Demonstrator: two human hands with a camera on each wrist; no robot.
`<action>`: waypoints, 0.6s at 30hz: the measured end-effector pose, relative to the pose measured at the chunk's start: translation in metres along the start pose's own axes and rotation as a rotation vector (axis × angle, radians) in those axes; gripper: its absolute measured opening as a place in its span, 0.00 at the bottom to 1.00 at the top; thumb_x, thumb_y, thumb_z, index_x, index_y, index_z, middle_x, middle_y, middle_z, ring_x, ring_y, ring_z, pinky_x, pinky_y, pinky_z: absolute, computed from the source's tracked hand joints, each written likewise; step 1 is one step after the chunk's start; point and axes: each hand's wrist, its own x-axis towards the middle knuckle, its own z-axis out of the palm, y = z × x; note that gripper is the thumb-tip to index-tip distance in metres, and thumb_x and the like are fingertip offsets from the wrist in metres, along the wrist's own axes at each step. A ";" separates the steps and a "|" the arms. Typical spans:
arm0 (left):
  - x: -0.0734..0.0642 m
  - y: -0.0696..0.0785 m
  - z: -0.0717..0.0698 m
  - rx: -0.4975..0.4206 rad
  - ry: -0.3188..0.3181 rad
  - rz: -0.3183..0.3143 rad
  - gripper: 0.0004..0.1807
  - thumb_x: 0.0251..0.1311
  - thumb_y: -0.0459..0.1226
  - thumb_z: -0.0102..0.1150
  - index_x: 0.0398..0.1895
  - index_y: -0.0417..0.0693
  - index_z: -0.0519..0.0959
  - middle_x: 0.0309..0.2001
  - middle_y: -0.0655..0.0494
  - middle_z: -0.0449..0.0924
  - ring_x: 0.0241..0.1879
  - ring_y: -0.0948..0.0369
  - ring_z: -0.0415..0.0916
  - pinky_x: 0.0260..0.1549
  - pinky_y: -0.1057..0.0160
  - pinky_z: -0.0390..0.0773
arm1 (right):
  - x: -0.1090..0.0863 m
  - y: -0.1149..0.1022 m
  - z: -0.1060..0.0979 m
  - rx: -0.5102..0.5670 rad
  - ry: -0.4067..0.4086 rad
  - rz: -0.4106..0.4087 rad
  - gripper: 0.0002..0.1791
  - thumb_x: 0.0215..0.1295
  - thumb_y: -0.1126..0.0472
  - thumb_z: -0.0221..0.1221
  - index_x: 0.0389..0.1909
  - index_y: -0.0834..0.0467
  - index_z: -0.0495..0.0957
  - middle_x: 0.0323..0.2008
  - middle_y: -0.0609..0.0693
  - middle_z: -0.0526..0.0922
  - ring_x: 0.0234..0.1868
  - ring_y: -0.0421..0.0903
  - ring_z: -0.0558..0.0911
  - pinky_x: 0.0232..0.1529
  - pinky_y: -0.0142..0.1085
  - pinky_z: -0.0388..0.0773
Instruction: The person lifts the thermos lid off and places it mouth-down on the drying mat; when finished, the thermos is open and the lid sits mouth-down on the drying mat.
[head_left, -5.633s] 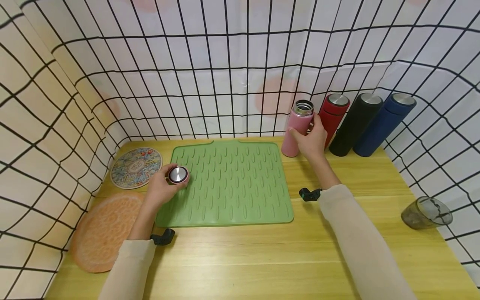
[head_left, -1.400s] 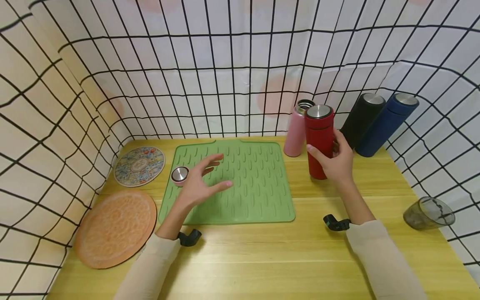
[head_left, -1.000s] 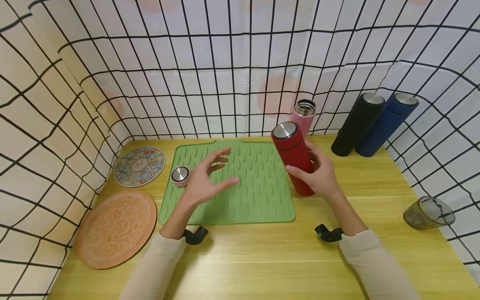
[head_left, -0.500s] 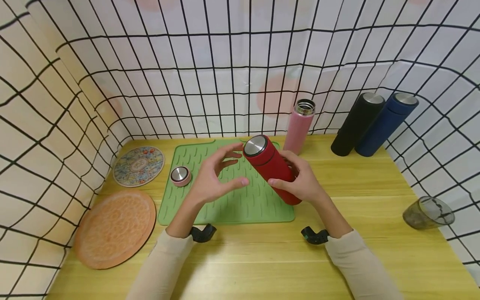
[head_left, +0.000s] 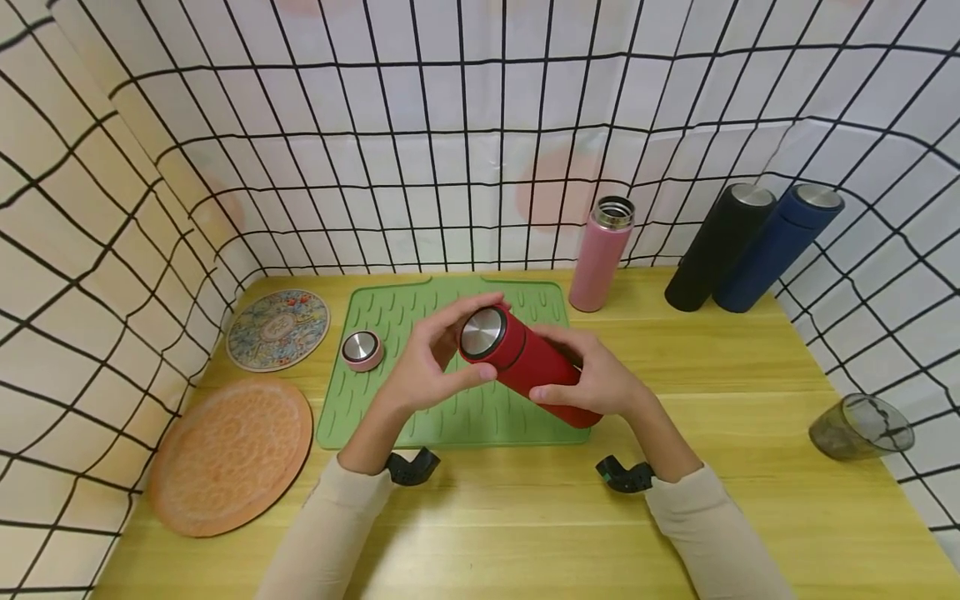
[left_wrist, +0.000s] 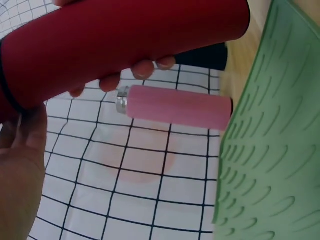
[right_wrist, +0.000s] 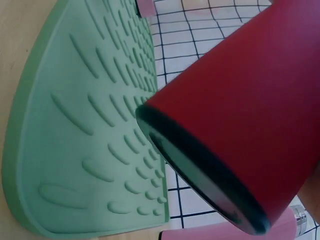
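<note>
Matte red cylindrical flask (head_left: 538, 365), held aslant

Right hand (head_left: 606, 379): fingers curl round its body. Left hand (head_left: 423, 360): thumb and fingers pinch its red cap (head_left: 507, 337). It tilts above the green ridged mat (head_left: 450, 427), cap uppermost. Round pink lid (head_left: 363, 353) lies on the mat; uncapped pink flask (head_left: 600, 262) stands behind; tall black flask (head_left: 716, 250) and tall blue flask (head_left: 775, 250) stand right. Silver disc (head_left: 482, 333) tops the cap; dark seam (head_left: 519, 352) runs below.

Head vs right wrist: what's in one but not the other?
Head only: the steel top of the red bottle, black bottle, blue bottle, smoky cup, patterned disc and orange disc.

Right wrist only: the underside of the red bottle.

Both: the red bottle's side, pink bottle, green mat and grid-lined wall.
</note>
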 end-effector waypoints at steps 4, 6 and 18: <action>-0.002 0.001 -0.001 -0.021 -0.060 0.038 0.44 0.63 0.49 0.71 0.73 0.31 0.65 0.68 0.34 0.71 0.62 0.50 0.77 0.55 0.57 0.84 | -0.001 -0.004 -0.001 0.003 -0.046 0.002 0.34 0.60 0.58 0.70 0.69 0.53 0.73 0.52 0.51 0.84 0.52 0.50 0.82 0.48 0.42 0.86; -0.003 0.002 0.000 -0.016 -0.112 0.063 0.44 0.64 0.47 0.70 0.74 0.30 0.64 0.69 0.33 0.69 0.65 0.49 0.74 0.59 0.55 0.82 | -0.003 -0.005 -0.001 0.010 -0.068 -0.005 0.35 0.60 0.59 0.70 0.69 0.54 0.73 0.53 0.52 0.84 0.52 0.50 0.82 0.48 0.43 0.86; -0.004 0.000 0.002 0.064 -0.052 0.107 0.45 0.69 0.52 0.63 0.76 0.30 0.60 0.68 0.29 0.68 0.68 0.53 0.73 0.60 0.56 0.82 | -0.001 -0.014 0.003 0.028 -0.037 -0.048 0.38 0.62 0.62 0.70 0.73 0.51 0.69 0.54 0.50 0.83 0.51 0.51 0.82 0.47 0.44 0.87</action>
